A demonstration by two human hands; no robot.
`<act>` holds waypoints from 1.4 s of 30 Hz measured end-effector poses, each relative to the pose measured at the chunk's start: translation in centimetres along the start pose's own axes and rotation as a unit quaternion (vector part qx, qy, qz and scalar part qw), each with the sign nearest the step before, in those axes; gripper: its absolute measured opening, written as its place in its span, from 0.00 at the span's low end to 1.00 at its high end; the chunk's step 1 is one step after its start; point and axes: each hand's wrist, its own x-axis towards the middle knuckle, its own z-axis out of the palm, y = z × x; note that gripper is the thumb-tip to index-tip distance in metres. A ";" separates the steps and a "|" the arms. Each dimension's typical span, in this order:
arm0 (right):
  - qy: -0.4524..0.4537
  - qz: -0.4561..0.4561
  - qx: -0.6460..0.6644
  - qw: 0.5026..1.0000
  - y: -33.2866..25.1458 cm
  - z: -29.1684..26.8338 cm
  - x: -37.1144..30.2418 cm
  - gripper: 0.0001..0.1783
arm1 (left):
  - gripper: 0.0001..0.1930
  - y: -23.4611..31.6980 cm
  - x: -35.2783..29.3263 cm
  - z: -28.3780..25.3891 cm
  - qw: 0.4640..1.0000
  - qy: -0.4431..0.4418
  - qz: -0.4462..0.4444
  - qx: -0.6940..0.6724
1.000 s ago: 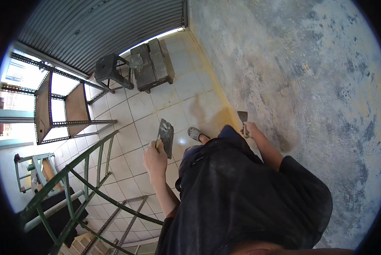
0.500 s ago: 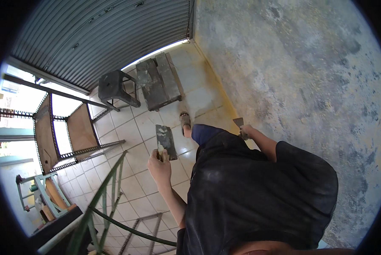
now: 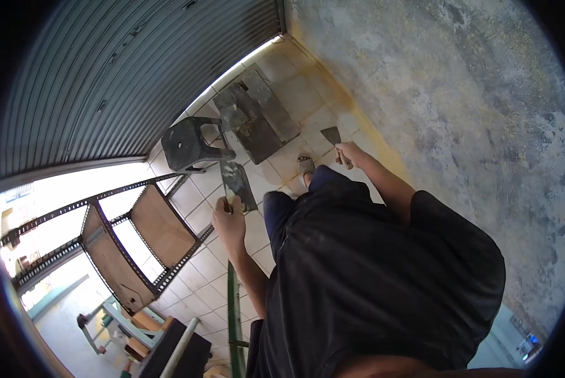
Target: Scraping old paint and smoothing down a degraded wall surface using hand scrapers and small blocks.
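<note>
My left hand (image 3: pixel 229 223) is closed around the handle of a flat rectangular trowel (image 3: pixel 239 183). Pale putty-like smears mark the dark blade, which points away from me over the tiles near the stool. In my right hand (image 3: pixel 355 154) is a putty knife (image 3: pixel 331 134), gripped by its handle with the broad blade turned up and to the left. The knife is apart from the patchy grey wall (image 3: pixel 446 113) on my right.
A black plastic stool (image 3: pixel 191 145) stands ahead on the left, beside a low dark platform (image 3: pixel 266 135). Beyond them is a corrugated shutter (image 3: pixel 118 75). To the left are a metal-framed shelf rack (image 3: pixel 162 227) and a green metal frame (image 3: pixel 234 315). My sandalled foot (image 3: pixel 305 165) is on the tiled floor.
My view has turned and moved nearer the platform. The putty knife has swung away from the wall, its blade now farther left. Both tools are still held.
</note>
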 end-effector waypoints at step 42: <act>0.374 0.158 0.523 0.749 42.5 28.8 -21.1 0.11 | 0.17 0.7 13.7 0.9 0.847 -0.333 0.408 0.069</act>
